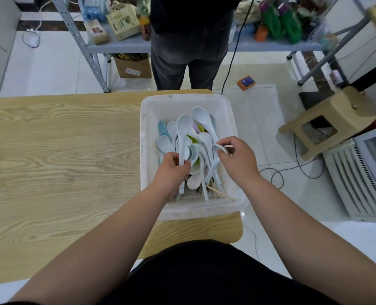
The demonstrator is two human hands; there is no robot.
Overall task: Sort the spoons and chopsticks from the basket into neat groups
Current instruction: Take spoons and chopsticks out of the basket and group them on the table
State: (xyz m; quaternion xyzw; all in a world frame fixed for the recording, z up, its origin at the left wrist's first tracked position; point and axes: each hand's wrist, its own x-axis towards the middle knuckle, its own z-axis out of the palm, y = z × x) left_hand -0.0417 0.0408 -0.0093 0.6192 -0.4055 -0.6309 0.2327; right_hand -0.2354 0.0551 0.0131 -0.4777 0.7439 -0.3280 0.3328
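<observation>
Chopsticks (220,192) were seen lying at the near end of a white basket (145,150), which was placed at the right end of the table (61,150). One spoon (183,133) was gripped by its handle in the left hand (171,166), its bowl raised above the heap. A second spoon (222,148) was pinched in the right hand (235,159). Other spoons (164,143), white, blue and green, were piled inside. Beyond the table, a person (187,51) was pictured standing at a shelf (121,44).

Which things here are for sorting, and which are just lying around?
For the job: basket, spoons, chopsticks, table, left hand and right hand each gripping a spoon.
Just lying about: stool, orange box, cardboard box, green bottles.
</observation>
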